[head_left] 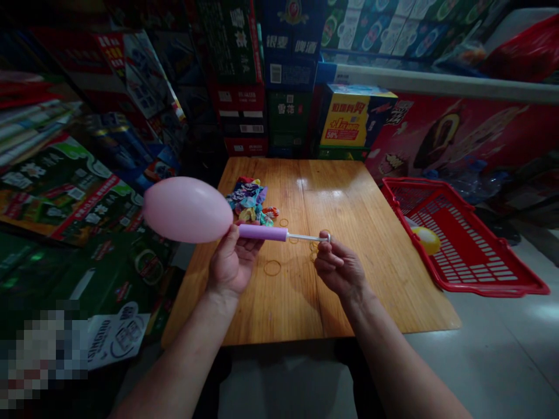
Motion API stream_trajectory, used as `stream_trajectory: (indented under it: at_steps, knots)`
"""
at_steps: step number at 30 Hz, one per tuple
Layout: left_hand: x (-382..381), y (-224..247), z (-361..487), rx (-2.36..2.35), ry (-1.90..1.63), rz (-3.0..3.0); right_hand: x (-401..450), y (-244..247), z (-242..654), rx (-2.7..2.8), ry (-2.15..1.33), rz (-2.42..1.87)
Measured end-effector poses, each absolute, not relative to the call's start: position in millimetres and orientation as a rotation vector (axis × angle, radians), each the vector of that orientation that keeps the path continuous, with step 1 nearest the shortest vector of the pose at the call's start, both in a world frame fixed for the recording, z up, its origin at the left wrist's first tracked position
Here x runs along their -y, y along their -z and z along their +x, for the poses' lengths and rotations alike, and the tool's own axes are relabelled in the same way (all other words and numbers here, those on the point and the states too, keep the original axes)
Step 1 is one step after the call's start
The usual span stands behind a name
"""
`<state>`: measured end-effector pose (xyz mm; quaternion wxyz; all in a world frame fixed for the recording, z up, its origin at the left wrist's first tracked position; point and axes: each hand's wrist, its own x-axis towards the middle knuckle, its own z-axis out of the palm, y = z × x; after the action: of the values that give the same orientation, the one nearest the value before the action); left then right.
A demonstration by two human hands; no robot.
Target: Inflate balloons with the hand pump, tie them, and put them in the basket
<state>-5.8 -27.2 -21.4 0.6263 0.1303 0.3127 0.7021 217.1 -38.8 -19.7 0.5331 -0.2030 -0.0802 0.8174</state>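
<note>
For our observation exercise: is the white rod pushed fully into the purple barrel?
No, the white rod shows between the purple barrel and the right hand.

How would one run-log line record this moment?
left hand: holds pink balloon to purple hand pump | right hand: holds end of extended white plunger

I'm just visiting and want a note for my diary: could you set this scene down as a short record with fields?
Left hand: holds the pump at its balloon end
Right hand: grips the pump's handle
Pump: purple, white rod extended
Balloon: pink, inflated; its neck hidden by fingers
On table: rubber bands; a colourful pile, items unclear
Right of table: red basket, with a yellow thing in it
Behind table: stacked boxes
</note>
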Motion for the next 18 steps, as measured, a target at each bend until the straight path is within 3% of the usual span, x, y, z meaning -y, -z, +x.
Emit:
stream_trajectory:
  at_steps: [12,18]
  knots:
    - [36,29,13,-0.713,-1.491,0.247,43,27,200,0.229,-2.020,-0.511]
    - [32,18,-3,-0.705,-1.646,0.346,40,18,219,0.235,-1.959,-0.458]
